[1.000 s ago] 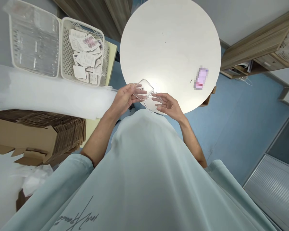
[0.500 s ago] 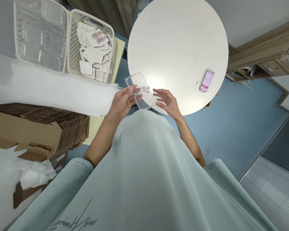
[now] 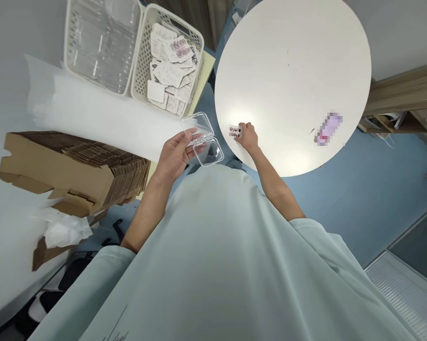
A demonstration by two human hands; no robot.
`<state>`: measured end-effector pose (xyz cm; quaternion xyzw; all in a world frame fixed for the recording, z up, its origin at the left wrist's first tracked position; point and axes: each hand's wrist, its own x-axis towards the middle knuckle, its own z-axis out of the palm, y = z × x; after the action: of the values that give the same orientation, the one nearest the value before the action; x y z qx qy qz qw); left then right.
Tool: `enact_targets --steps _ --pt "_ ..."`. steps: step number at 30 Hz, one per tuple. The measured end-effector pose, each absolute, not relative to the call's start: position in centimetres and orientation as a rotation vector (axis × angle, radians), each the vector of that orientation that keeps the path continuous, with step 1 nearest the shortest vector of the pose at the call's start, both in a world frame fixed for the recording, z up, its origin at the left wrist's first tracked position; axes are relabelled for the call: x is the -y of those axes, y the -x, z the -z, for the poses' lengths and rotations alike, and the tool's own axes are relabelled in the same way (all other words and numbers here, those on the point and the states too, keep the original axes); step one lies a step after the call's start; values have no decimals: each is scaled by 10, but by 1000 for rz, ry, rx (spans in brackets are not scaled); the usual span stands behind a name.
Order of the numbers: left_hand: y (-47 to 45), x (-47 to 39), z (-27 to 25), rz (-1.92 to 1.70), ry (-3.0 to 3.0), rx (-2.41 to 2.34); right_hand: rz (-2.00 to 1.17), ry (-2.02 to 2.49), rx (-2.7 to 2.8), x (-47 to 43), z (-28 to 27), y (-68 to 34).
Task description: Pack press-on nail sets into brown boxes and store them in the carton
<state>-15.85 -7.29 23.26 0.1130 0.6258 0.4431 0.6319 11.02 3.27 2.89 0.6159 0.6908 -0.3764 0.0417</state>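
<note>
My left hand holds a clear plastic box by its hinge side. The box stands unfolded, its transparent lid tilted up on the far side, and nothing shows inside. At the near left edge of the round white table, my right hand pinches a small white card. Two rows of dark and pinkish nail-like pieces run across that card. A short gap separates the card from the box. My right fingertips are partly hidden behind the card's right end.
A white basket of printed cards stands at upper left, beside another basket of clear boxes. Flattened cardboard cartons are stacked at left. On the round table lies a blurred-out purple object.
My right hand has moved from beside the clear box to the table and closed on the small card. My view has shifted left; my left hand still holds the box.
</note>
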Motion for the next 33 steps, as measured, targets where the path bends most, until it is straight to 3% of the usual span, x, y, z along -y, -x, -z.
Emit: enact_targets --steps 6,15,23,28,33 --pt "166 74 -238 -975 -235 -1376 1077 -1912 -2092 -26 -19 -109" --pt "151 59 -229 -903 -260 -1295 1525 -2203 -1979 8 -44 -137" --pt "113 34 -228 -819 -339 -1234 1719 -2586 -2090 24 -137 -176" --pt "85 21 -228 -749 -383 -1183 1931 -2491 -2286 38 -208 -186" --pt "64 14 -228 -697 -418 -1152 1970 -2378 -2331 50 -244 -182"
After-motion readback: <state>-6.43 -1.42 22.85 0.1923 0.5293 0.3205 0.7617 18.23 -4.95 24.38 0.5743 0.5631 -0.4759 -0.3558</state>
